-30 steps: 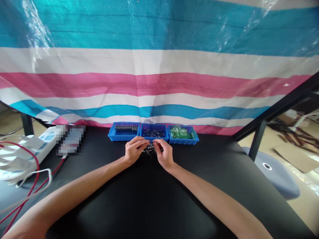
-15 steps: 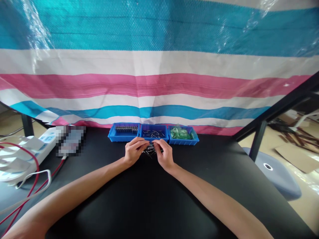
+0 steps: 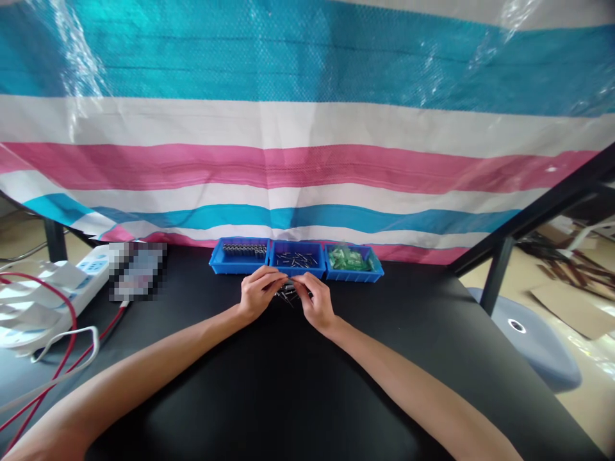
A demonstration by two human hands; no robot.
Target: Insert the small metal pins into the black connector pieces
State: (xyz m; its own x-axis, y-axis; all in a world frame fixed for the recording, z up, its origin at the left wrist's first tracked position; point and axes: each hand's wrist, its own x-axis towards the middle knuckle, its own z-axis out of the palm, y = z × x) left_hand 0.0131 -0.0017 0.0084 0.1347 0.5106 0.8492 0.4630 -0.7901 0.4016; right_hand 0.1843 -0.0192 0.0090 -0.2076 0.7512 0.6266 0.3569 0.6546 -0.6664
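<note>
My left hand (image 3: 259,292) and my right hand (image 3: 314,299) meet fingertip to fingertip over a small heap of thin metal pins (image 3: 288,294) on the black table (image 3: 288,384). Both hands are pinched shut on a small part from that heap; I cannot make out exactly what it is. Just beyond the hands stand three blue trays in a row: the left tray (image 3: 239,257) holds a line of dark parts, the middle tray (image 3: 296,259) holds loose metal pins, the right tray (image 3: 354,261) holds green parts.
A white power strip (image 3: 91,269) with red and white cables (image 3: 57,346) lies at the table's left edge, beside a blurred patch (image 3: 137,270). A striped tarp (image 3: 307,128) hangs behind the trays. A black frame bar (image 3: 538,211) and a grey round object (image 3: 523,333) are at the right.
The view has shifted very slightly. My right hand's fingertips have drawn a little closer to the left hand's; otherwise both hands stay over the heap.
</note>
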